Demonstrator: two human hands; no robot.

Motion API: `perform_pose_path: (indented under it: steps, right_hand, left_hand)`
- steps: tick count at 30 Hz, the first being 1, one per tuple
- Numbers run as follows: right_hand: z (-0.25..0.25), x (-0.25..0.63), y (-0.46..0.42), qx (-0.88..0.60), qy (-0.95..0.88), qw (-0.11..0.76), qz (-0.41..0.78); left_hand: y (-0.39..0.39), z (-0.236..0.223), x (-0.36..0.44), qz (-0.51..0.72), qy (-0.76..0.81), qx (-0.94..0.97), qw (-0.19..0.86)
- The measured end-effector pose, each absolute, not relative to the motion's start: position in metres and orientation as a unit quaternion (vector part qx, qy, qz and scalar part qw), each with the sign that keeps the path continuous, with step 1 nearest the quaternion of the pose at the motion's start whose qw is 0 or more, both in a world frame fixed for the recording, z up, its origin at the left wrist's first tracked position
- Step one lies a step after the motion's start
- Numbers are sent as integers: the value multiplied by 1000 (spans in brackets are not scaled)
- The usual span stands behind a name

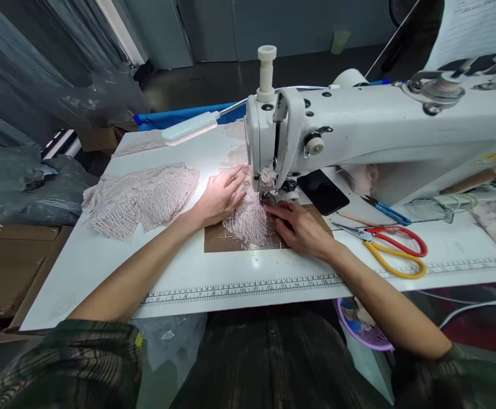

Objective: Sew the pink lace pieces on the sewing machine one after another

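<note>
A white sewing machine (358, 125) stands on a white table (103, 255). A pale pink lace piece (248, 218) lies under its needle on a brown plate. My left hand (220, 196) lies flat on the lace just left of the presser foot, fingers stretched out. Right of the needle, my right hand (301, 227) presses the lace edge with its fingers flat and together. More pink lace (141, 196) is piled to the left on the table.
Scissors with red and yellow handles (390, 250) and blue-handled snips (386, 211) lie right of my hands. A black phone (322, 192) rests under the machine arm. A ruler strip (248, 287) runs along the front edge. Cardboard boxes and plastic bags sit at left.
</note>
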State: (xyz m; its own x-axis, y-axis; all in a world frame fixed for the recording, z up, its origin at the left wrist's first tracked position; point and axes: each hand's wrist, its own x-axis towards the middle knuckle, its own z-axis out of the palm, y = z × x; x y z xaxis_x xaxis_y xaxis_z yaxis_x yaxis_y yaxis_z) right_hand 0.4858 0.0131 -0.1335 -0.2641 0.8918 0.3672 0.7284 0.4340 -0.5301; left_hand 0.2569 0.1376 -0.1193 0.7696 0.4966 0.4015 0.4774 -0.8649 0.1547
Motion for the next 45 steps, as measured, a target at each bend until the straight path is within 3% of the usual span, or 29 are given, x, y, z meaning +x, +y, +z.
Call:
perform_pose_path:
  steps: [3,6,9,12,16,23,30,38,45]
  right_hand:
    - [-127,489,14,-538,-738,370,172]
    - [-125,489,16,-557,-702,393,205]
    - [-125,488,16,-570,-687,395,216]
    - [-126,488,16,-568,-689,395,217]
    - [-125,489,14,-543,-717,386,206]
    - [-123,479,7,-457,-812,293,216]
    - [-123,472,10,-452,-812,306,208]
    - [-125,485,8,-449,-839,275,142]
    - [-122,484,6,-422,-872,214,129]
  left_hand:
    - [114,-113,257,231,202,951,39]
    - [95,-110,254,210,131,957,150]
    - [87,-110,249,188,137,943,239]
    - [88,-112,246,176,171,933,264]
    - [86,-112,248,177,181,932,258]
    - [81,-113,250,263,215,905,255]
    - [83,-118,253,285,118,937,166]
    - [78,-118,253,387,169,898,122]
    - [81,-124,258,329,107,936,69]
